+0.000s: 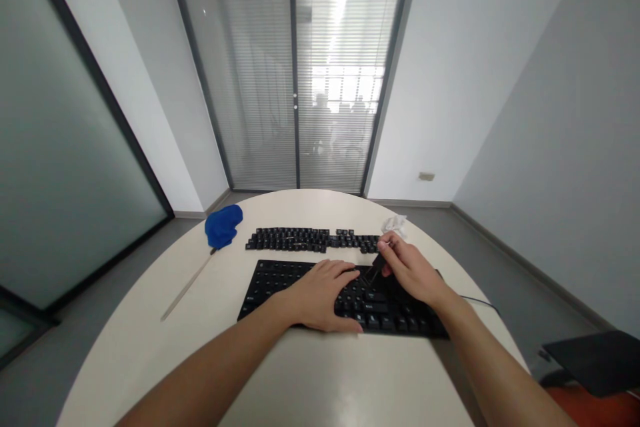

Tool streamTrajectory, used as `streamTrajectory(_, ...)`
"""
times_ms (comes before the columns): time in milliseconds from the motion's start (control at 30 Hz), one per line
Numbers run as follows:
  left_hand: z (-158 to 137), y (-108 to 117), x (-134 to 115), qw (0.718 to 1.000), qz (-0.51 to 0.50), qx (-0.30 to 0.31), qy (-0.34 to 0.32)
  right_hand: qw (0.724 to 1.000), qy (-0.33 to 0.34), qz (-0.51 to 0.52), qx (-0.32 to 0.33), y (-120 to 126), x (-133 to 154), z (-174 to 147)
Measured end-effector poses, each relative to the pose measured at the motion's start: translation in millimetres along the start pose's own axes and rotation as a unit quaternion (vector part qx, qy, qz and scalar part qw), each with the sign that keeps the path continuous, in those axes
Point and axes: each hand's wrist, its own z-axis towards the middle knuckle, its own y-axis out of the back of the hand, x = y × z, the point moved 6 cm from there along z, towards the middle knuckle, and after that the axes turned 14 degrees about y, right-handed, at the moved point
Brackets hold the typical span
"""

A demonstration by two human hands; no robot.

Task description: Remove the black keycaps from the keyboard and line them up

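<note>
A black keyboard (270, 283) lies on the table, part of its key area bare of caps. My left hand (325, 293) rests flat across its middle, fingers spread and the thumb out along the front edge. Pinched in my right hand (407, 270) is a black keycap puller (374, 269), its thin wire end pointing down at the keys right of my left fingers. Whether the wires grip a key, I cannot tell. Behind the keyboard, loose black keycaps (290, 239) lie in rows; my right hand covers the view near their right end.
On the left of the round pale table (310, 380) lies a blue duster (223, 227) with a thin stick handle. A crumpled white tissue (395, 224) sits behind my right hand. A cable (483, 300) runs off the right edge, near a dark chair (595, 360).
</note>
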Motion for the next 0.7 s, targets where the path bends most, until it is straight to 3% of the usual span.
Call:
streamTrajectory(200,-7,7,16,0.999,0.006,0.028,0.029,1.0,-0.011,0.011,-0.013,-3,-2,-1)
streamTrajectory(467,-17,22,36,0.991,-0.001,0.092,0.1,0.999,0.018,0.035,0.027,-13,8,-1)
streamTrajectory(700,-25,18,33,0.995,0.019,0.041,0.086,0.994,0.028,0.072,0.071,-23,11,-2)
